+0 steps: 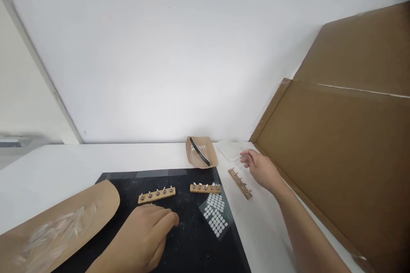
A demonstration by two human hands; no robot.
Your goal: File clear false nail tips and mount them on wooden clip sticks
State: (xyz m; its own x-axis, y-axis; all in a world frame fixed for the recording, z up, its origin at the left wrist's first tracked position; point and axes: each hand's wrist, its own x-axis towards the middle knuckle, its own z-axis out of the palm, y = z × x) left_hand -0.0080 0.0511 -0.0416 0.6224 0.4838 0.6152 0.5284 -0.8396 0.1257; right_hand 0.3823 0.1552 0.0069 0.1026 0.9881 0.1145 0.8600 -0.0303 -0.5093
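My left hand (145, 234) is closed over the black mat (188, 243), just in front of a wooden strip (156, 195) with several metal clips; what its fingers hold, if anything, is hidden. My right hand (261, 169) is raised at the right, its fingertips pinched on something small and hard to make out, near a clear plastic bag (232, 149). Below it a second clip strip (240, 183) lies slanted on the white table. A third strip (205, 188) on the mat carries white pieces on its clips, beside a sheet of white oval stickers (216, 217).
A brown paper tray (192, 160) at the back holds a black curved file (200, 152) and small white bits. At the left, a larger brown paper sheet (105, 196) bears clear plastic pieces. A cardboard panel (346, 145) stands along the right, and a white wall behind.
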